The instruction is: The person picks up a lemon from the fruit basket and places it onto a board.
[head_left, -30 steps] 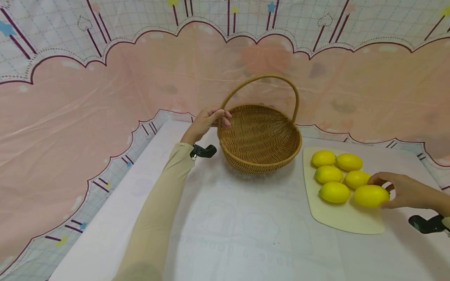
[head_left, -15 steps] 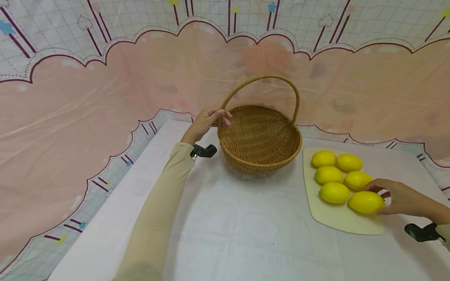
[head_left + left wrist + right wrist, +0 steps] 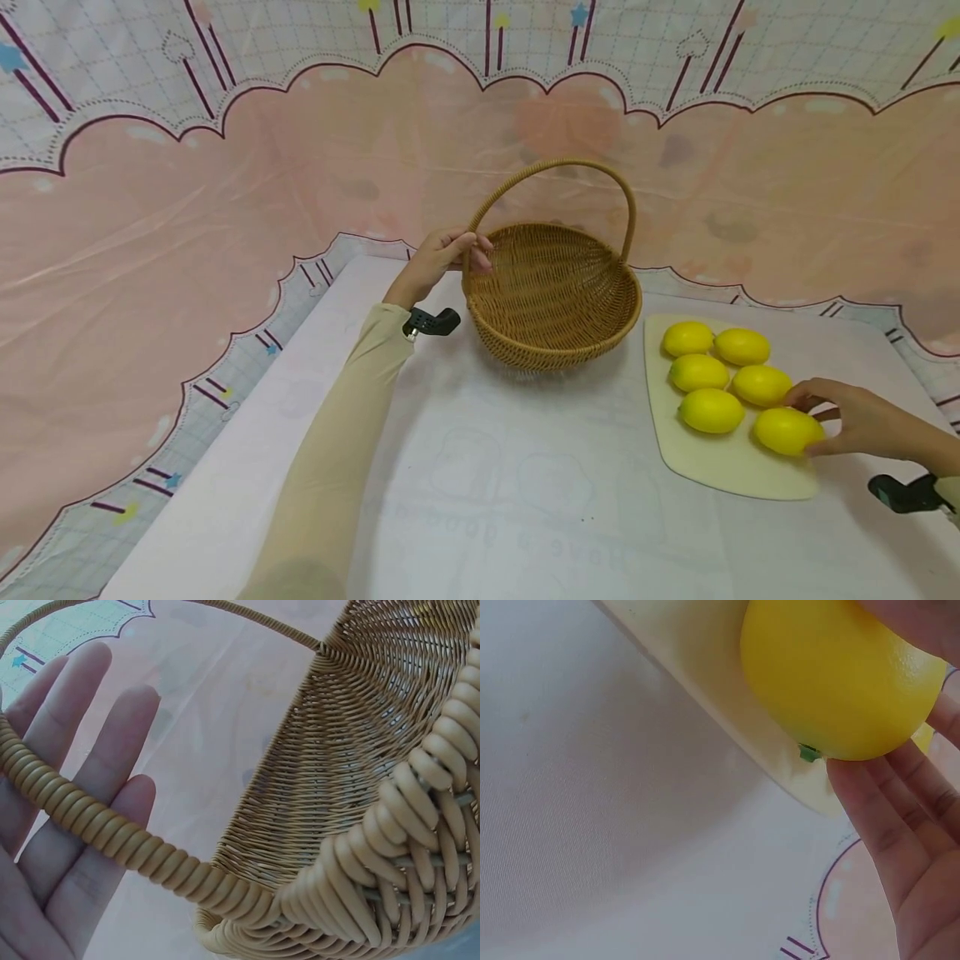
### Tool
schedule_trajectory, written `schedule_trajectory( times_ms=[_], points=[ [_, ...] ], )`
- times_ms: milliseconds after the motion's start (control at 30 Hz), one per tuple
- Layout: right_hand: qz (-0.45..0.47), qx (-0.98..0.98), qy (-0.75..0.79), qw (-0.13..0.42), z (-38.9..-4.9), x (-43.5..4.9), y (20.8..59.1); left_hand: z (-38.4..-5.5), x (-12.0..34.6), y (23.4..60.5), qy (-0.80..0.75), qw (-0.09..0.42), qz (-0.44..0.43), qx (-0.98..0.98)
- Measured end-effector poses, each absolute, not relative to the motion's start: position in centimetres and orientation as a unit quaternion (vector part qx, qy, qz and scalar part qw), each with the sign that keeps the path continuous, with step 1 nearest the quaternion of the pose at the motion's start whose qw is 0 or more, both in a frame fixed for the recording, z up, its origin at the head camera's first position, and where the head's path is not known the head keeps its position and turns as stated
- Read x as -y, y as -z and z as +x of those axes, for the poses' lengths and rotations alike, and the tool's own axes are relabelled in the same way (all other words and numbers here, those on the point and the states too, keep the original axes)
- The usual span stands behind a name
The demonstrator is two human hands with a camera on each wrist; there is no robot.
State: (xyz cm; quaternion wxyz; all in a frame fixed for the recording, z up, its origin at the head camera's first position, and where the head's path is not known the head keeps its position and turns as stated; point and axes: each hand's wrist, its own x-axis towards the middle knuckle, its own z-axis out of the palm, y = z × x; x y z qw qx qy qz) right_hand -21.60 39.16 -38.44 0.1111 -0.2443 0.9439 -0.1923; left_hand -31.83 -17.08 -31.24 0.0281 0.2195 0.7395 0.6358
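In the head view my left hand (image 3: 442,258) holds the side of a brown wicker basket (image 3: 555,292) at the foot of its arched handle (image 3: 558,162). The left wrist view shows nearly straight fingers (image 3: 112,742) behind the handle; the thumb is out of sight there. Nothing lies in the visible part of the basket. To the right my right hand (image 3: 862,421) pinches a yellow lemon (image 3: 787,431) between thumb and fingers, low over or on a cream board (image 3: 738,471). Several other lemons (image 3: 711,411) sit on that board. A green stem tip marks the pinched lemon (image 3: 832,682).
A white table surface (image 3: 525,483) carries the basket and the board. Behind it hangs a pink and white patterned cloth (image 3: 360,150), close to the back of the basket. A black wrist camera mount (image 3: 433,322) sticks out from the left sleeve.
The right hand and its lemon have shifted down slightly in the head view, toward the near part of the board. The left hand and the basket stay put.
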Motion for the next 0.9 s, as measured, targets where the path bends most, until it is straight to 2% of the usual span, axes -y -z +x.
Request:
schedule_trajectory(
  times_ms=[167,333,533,900],
  points=[
    [-0.246,-0.946,0.184,0.105,-21.6,-38.9,38.2,-32.0,17.3,31.3,-0.633,0.024,0.219,-0.742],
    [-0.261,-0.944,0.193,0.064,-21.5,-38.7,38.3,-32.3,17.4,31.2,-0.628,0.013,0.21,-0.749],
    [-0.271,-0.938,0.211,0.043,-21.4,-38.3,38.4,-32.6,17.3,31.0,-0.633,0.01,0.194,-0.749],
    [-0.254,-0.944,0.204,0.06,-21.6,-37.8,38.4,-32.7,17.1,30.9,-0.633,0.008,0.187,-0.751]
  ],
)
